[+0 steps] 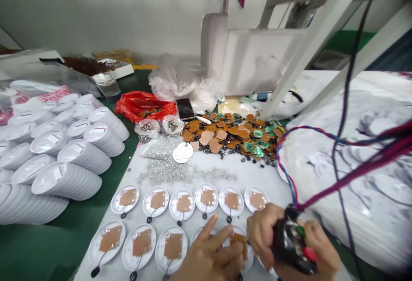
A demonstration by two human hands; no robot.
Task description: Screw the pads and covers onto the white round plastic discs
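Observation:
My right hand (299, 242) is wrapped round a black corded electric screwdriver (289, 240) with a green and a red button; its tip is hidden. To its left, my left hand (210, 251) has its fingers apart over a white round cover (247, 266), reaching a brown circuit board (238, 244) in it. Another white cover (195, 234) is partly behind the left hand. Two rows of such covers, including one with a copper-coloured board (173, 246), lie in front of me. Small black round parts on wires hang from several of them.
Loose boards (233, 132) and small screws (170, 169) lie behind the rows. Stacked white cups (69, 182) stand left, near a red bag (143, 102) and a phone (186, 109). A white frame post (309, 44) and wires (350, 173) cross the right side.

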